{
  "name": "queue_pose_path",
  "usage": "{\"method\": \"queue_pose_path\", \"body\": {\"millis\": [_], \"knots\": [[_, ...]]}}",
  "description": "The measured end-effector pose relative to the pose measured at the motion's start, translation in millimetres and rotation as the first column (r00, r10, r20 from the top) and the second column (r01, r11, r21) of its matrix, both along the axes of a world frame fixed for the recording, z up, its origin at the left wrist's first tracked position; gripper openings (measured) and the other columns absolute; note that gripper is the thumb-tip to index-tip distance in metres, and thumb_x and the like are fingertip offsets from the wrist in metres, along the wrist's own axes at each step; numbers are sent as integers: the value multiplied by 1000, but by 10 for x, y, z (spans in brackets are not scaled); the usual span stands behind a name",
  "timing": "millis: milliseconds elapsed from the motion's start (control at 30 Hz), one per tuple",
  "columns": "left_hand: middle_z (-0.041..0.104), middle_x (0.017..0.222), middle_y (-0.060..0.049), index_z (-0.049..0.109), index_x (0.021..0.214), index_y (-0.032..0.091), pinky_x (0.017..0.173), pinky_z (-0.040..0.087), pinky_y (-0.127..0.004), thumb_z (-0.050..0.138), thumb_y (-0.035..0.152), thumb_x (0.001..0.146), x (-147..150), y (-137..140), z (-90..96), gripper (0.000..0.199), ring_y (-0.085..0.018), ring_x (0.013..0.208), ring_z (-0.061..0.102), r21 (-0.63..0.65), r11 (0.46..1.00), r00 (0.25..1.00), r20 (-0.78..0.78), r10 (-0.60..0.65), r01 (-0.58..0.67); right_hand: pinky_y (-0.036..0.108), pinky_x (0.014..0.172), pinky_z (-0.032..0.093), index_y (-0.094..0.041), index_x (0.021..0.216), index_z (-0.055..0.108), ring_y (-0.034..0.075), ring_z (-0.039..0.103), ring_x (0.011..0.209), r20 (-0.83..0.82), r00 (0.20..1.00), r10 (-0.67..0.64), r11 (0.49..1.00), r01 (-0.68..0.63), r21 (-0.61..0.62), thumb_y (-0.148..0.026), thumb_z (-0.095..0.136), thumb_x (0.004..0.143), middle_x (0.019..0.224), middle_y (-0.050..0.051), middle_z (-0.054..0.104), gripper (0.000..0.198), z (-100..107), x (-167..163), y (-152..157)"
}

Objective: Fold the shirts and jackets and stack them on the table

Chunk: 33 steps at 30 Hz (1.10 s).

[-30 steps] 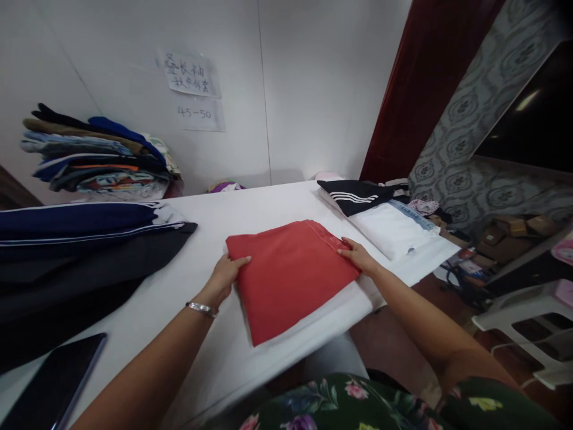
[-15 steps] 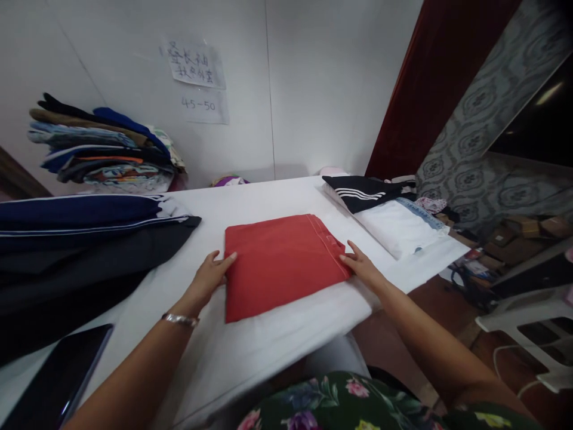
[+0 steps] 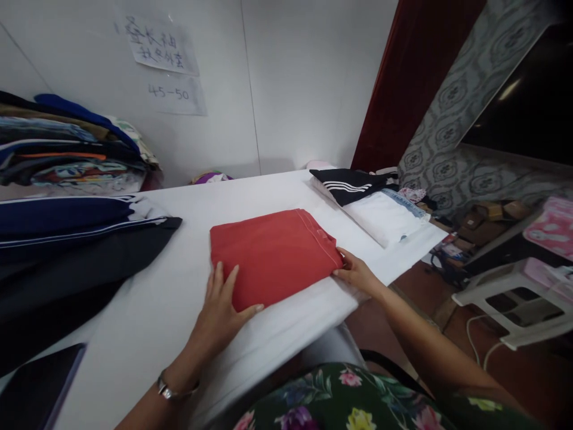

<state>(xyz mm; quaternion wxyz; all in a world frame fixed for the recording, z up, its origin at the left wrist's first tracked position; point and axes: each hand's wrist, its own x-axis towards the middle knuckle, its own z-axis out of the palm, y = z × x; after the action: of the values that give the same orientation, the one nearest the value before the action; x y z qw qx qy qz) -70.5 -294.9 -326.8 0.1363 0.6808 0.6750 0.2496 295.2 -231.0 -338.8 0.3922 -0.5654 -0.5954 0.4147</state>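
Note:
A folded red garment (image 3: 273, 251) with pale stitching along its right side lies flat on the white table (image 3: 190, 209). My left hand (image 3: 221, 310) rests at its front left corner, fingers spread over the cloth and the thumb stretched along the front edge. At the right front corner, my right hand (image 3: 356, 273) holds the garment's edge between bent fingers and thumb; some of those fingertips are hidden. A metal wristwatch (image 3: 165, 388) is on my left wrist.
Dark trousers (image 3: 67, 263) lie on the left, with a phone-like dark device (image 3: 42, 382) in front. Folded clothes (image 3: 71, 143) are stacked behind. A black striped garment (image 3: 349, 186) tops a white pile (image 3: 380, 218) at right. A white stool (image 3: 514, 298) stands beyond the table.
My left hand has slid from the garment's left edge to its front left corner and spread its fingers. My right hand has shifted to the front right corner. The view has turned right.

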Motion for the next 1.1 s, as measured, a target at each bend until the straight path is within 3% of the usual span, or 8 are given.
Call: {"method": "queue_pose_path", "body": {"millis": [167,300,533,633,700,767,933,1100], "knots": [[23,161,-13,47,142,18,114,34,-54,73,41,70,-46,-17,-65,80,-37,149,10,106,970,952,-243,-187,218,29,65,47,-19,107,66,16,56,70,-163,987,-9,993,28,112,-39,71,67,81,0,65,45,17,-52,131],[35,157,-8,51,140,21,105,48,-46,59,19,79,-70,-52,-40,62,-32,149,17,103,968,911,-374,-177,230,30,68,47,-19,94,70,17,56,71,100,994,-35,987,19,159,-33,64,72,78,1,66,26,-15,-21,135],[42,151,-15,56,136,14,110,42,-49,52,9,78,12,-78,-8,59,-37,146,18,115,963,841,-518,-153,245,40,88,49,-22,117,67,24,62,100,566,824,-31,959,-135,249,-20,53,81,111,9,66,39,140,53,-35],[43,150,-18,56,136,12,109,42,-50,47,3,75,33,-76,-16,62,-39,146,15,109,963,819,-554,-146,246,46,105,41,-21,137,53,27,47,130,551,823,-140,861,-174,479,-19,48,86,142,14,49,51,290,-112,-103],[41,151,-18,54,137,11,108,44,-50,44,0,74,42,-76,-24,65,-38,146,13,100,968,815,-563,-135,230,48,112,33,-24,145,44,26,33,142,565,820,-96,783,-289,551,-25,47,92,154,12,36,53,364,-279,-111],[40,152,-17,53,138,12,108,43,-49,41,-3,73,52,-76,-30,68,-36,146,11,93,972,817,-563,-126,215,53,116,25,-25,148,39,28,23,147,643,766,0,780,-402,480,-36,50,94,159,10,29,57,381,-431,-70],[37,153,-14,51,140,14,107,44,-48,38,-7,70,79,-72,-17,74,-35,146,10,48,982,837,-532,-130,183,57,118,13,-19,151,34,30,22,147,753,632,184,907,-404,118,-52,49,93,158,13,29,68,222,-540,132],[29,158,-14,49,142,14,115,33,-51,54,4,68,4,-85,48,75,-36,148,8,3,973,912,-351,-215,230,58,117,13,-22,149,39,28,22,147,699,696,163,927,-351,133,-50,47,94,157,12,30,62,96,-397,88]]}}
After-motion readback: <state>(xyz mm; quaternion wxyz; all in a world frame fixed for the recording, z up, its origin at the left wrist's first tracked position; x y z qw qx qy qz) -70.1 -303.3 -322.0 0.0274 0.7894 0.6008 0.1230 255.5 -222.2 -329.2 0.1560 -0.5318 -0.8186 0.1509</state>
